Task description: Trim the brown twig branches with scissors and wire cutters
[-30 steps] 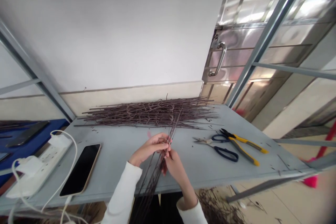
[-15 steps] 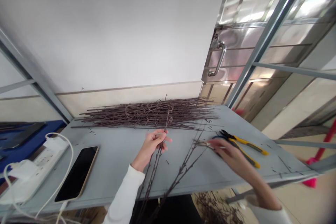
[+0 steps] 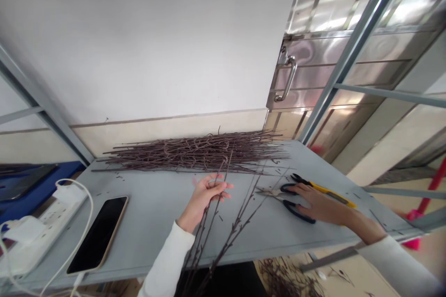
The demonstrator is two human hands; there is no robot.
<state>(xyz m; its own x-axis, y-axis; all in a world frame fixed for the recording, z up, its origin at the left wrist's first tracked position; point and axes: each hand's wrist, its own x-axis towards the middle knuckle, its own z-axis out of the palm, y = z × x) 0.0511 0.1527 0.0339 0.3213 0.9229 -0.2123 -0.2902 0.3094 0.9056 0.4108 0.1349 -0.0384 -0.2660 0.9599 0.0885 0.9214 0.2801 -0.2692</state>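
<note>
My left hand pinches several thin dark twigs between thumb and fingers; their tips rise past the fingers and their lower ends hang over the table's front edge. More knobbly twigs lean over that edge just to the right, apart from the hand. Scissors with dark handles lie on the table, blades parted and pointing left. Over their handles is my right hand, its fingers stretched out and touching the upper loop. Behind it, yellow-handled cutters are partly covered by the hand.
A long pile of dark twigs lies along the wall at the back of the grey table. On the left are a phone, a white power strip and cables. Twig scraps lie below the table. Metal posts frame the table.
My right hand has shifted right, off the scissors' blades, and the scissors now lie spread with both handle loops showing. My left hand still holds its twigs, whose tips are now farther apart.
</note>
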